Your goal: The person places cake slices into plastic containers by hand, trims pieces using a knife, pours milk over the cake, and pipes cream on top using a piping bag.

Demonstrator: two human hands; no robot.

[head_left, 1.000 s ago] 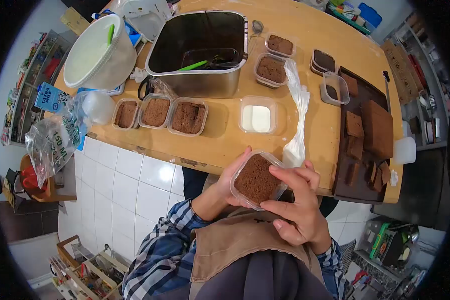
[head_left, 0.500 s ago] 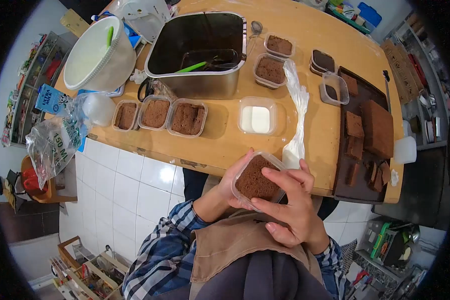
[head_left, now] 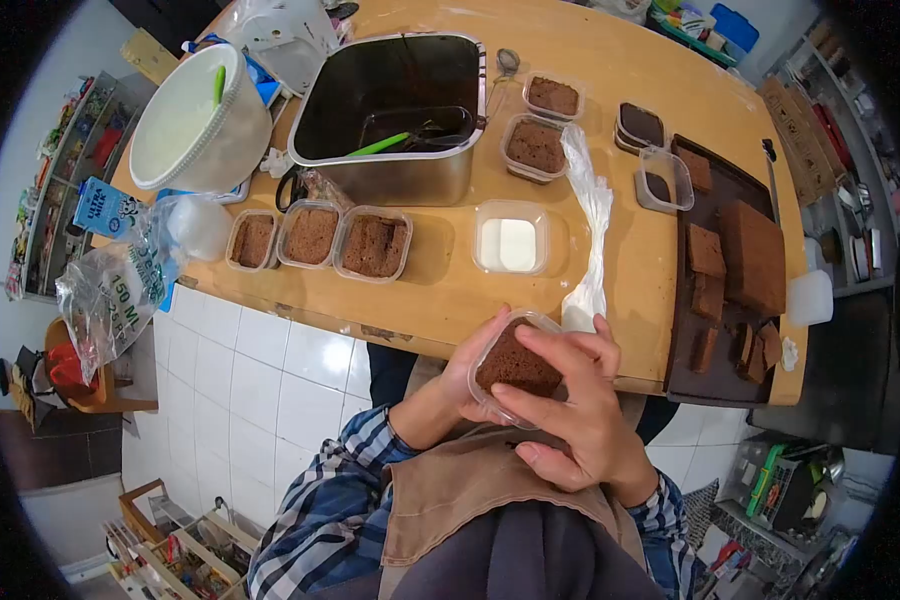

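Observation:
My left hand (head_left: 457,385) is wrapped round the left side of a clear plastic cup (head_left: 473,388) at the table's front edge. A brown cake piece (head_left: 515,368) lies inside that cup. From the right, my right hand (head_left: 580,410) reaches over, its fingers spread and fingertips resting on the cake's surface. Just beyond the hands lies a white piping bag (head_left: 590,225). Left of the bag, a clear cup with white cream (head_left: 511,240) stands on the table.
Three cake-filled cups (head_left: 312,236) stand at left, near a large metal pan (head_left: 395,170) and a white bowl (head_left: 185,120). More cups (head_left: 537,146) sit behind the bag. A dark tray (head_left: 680,340) at right holds cake pieces. A plastic bag (head_left: 105,300) hangs at the left edge.
The held cup has tilted slightly, and my right fingers have moved left and farther over the cake. The view has shifted a little.

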